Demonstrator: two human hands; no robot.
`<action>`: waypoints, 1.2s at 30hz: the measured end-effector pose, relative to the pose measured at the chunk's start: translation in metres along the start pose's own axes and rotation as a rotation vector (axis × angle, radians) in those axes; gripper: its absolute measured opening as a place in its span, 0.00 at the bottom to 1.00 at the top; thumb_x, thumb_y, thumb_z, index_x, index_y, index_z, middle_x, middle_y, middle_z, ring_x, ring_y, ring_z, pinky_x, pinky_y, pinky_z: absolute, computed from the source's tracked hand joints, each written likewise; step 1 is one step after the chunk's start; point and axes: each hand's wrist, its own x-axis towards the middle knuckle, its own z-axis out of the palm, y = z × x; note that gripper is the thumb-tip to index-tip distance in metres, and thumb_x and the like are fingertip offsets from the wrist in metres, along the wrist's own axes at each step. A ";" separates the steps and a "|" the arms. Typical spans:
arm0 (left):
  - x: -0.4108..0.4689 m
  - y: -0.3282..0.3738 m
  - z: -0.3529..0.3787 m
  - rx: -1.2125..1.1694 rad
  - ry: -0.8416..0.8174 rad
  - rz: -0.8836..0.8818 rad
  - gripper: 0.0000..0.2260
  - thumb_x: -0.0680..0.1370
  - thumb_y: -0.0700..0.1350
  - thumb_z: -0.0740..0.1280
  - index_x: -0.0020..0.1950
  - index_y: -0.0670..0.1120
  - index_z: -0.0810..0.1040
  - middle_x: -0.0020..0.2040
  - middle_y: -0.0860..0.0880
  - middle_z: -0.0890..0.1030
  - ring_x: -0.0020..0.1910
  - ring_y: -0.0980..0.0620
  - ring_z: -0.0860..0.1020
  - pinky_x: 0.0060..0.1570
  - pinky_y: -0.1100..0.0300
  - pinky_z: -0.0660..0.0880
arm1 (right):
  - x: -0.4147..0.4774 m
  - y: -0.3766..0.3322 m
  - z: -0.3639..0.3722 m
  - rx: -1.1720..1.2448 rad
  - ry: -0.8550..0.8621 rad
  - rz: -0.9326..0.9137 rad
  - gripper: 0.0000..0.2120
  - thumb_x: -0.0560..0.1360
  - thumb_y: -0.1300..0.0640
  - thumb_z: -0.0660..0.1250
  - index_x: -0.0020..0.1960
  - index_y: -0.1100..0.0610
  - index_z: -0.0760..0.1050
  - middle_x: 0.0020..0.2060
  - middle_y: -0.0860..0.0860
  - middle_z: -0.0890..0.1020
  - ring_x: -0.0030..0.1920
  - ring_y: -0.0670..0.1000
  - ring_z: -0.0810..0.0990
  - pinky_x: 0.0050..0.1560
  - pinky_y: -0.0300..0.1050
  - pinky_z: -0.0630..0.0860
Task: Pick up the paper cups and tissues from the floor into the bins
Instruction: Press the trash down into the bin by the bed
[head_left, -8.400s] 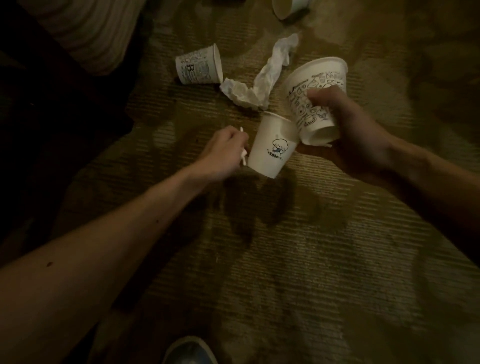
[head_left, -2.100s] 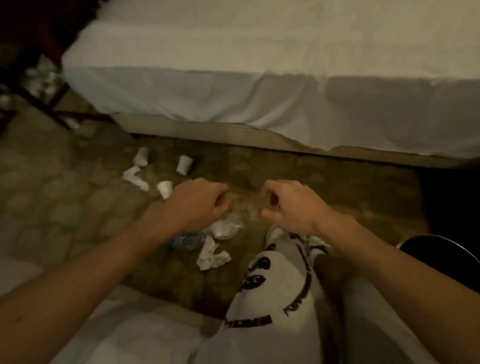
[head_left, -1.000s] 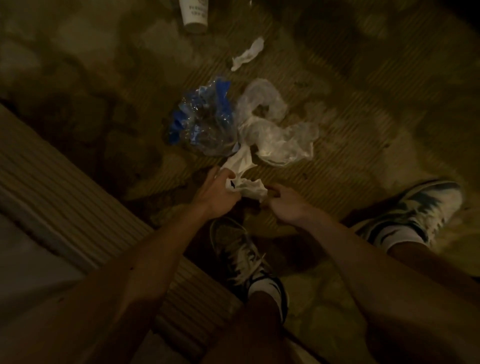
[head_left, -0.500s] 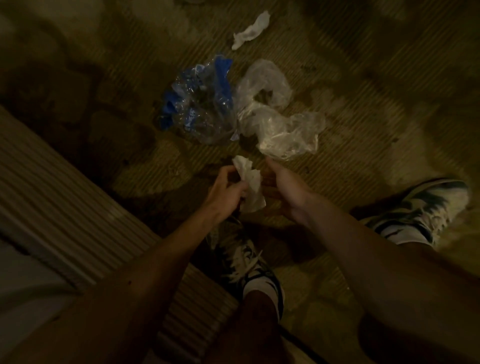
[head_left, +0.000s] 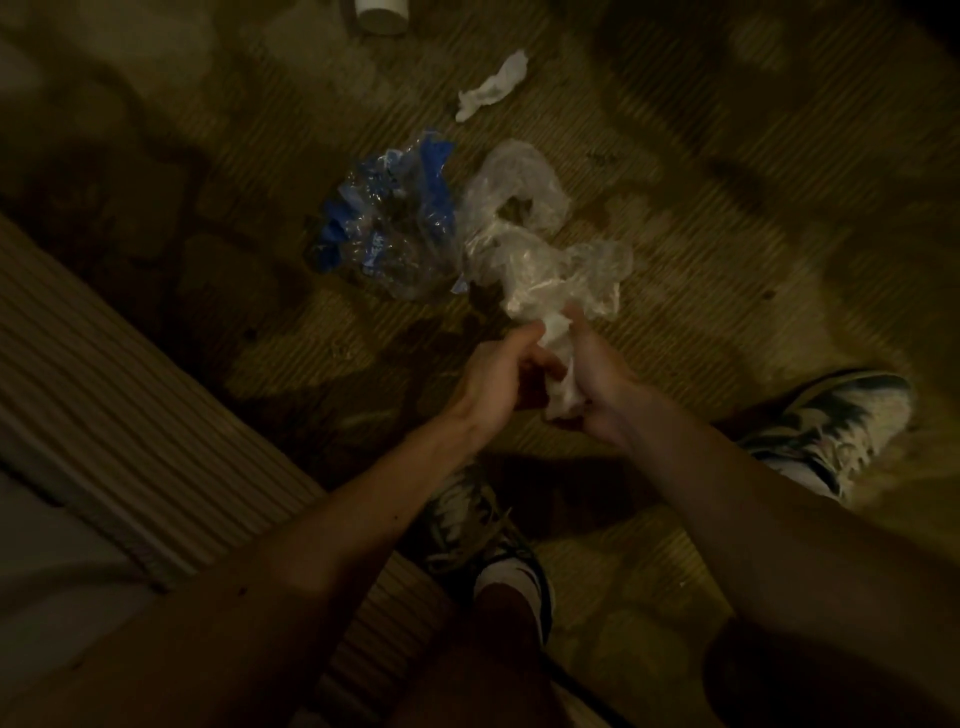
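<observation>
- The person is bending over a dim, patterned carpet floor (head_left: 701, 218), both bare arms reaching down in front.
- The left hand (head_left: 493, 379) and the right hand (head_left: 602, 389) are meeting over a crumpled white tissue (head_left: 563, 364), held above the floor between them.
- The grip of the right hand is closing around the tissue's lower part; the grip of the left hand is pinching its upper edge with thumb and fingers.
- A second tissue (head_left: 491, 88) is lying on the floor farther out, well apart from the hands.
- A paper cup (head_left: 382, 15) is lying at the top edge of the view, only partly in frame.
- A clear plastic bag (head_left: 540, 249) is lying crumpled just beyond the hands, touching a clear wrapper with blue print (head_left: 389, 234) to its left.
- Two sneakers (head_left: 826, 431) are standing on the floor, one under the arms, one to the right.
- A ribbed surface (head_left: 104, 395) is running diagonally along the left.
</observation>
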 end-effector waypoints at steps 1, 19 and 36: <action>0.000 0.004 0.006 0.006 -0.004 0.017 0.21 0.81 0.56 0.58 0.37 0.47 0.82 0.37 0.50 0.84 0.38 0.57 0.82 0.37 0.64 0.76 | 0.000 -0.001 -0.001 -0.031 0.001 0.005 0.26 0.80 0.34 0.54 0.52 0.53 0.80 0.42 0.53 0.85 0.39 0.52 0.84 0.36 0.44 0.79; 0.081 0.025 0.017 0.790 0.027 0.023 0.31 0.80 0.66 0.55 0.79 0.53 0.59 0.80 0.44 0.57 0.77 0.42 0.60 0.72 0.50 0.59 | 0.025 -0.025 -0.067 -0.013 0.463 -0.080 0.29 0.73 0.30 0.62 0.52 0.57 0.75 0.41 0.51 0.79 0.37 0.49 0.79 0.27 0.41 0.70; 0.021 0.047 0.022 0.002 -0.064 -0.051 0.35 0.80 0.68 0.40 0.54 0.51 0.82 0.50 0.51 0.86 0.54 0.53 0.81 0.49 0.56 0.73 | -0.008 -0.048 -0.033 0.137 -0.308 -0.284 0.29 0.79 0.35 0.57 0.70 0.55 0.72 0.61 0.57 0.81 0.61 0.57 0.81 0.63 0.57 0.76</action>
